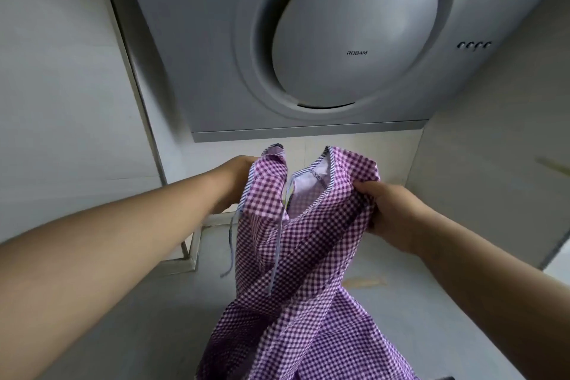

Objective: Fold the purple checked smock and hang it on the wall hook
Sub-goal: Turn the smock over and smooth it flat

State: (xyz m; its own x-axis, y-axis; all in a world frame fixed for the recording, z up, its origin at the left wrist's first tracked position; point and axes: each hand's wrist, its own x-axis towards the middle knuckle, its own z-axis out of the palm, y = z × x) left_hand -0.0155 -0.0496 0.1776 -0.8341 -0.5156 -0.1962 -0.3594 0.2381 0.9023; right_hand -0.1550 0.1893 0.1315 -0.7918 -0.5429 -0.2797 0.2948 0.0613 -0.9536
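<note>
Smock: the purple checked smock [296, 244] hangs in the middle and lower middle of the frame, held up by its top edge and unfolded; its lower part spreads wide and runs off the bottom edge.
Neckline: the opening at the top faces the camera, showing a pale lining and a blue-and-white striped trim along the edges.
Ties: thin pale strings [229, 244] dangle from the smock's upper left part, hanging loose over the counter.
Left hand: the left hand [237, 182], centre left of the frame, grips the upper left corner of the smock; its fingers are hidden behind the cloth, which folds over them.
Right hand: the right hand [391, 210], centre right, has its fingers curled round a bunched fold at the smock's upper right edge.
Arms: both bare forearms reach in from the lower corners toward the middle.
Range hood: a grey range hood [216, 40] fills the upper middle of the frame, with a large round panel marked ROBAM and a row of small buttons [474, 45] at upper right.
Counter: a pale counter [129, 318] lies below the smock, with a brownish stain [365, 282] just right of the cloth.
Walls: pale walls stand at the left and right sides of the frame.
Hook: none can be made out in this view.
</note>
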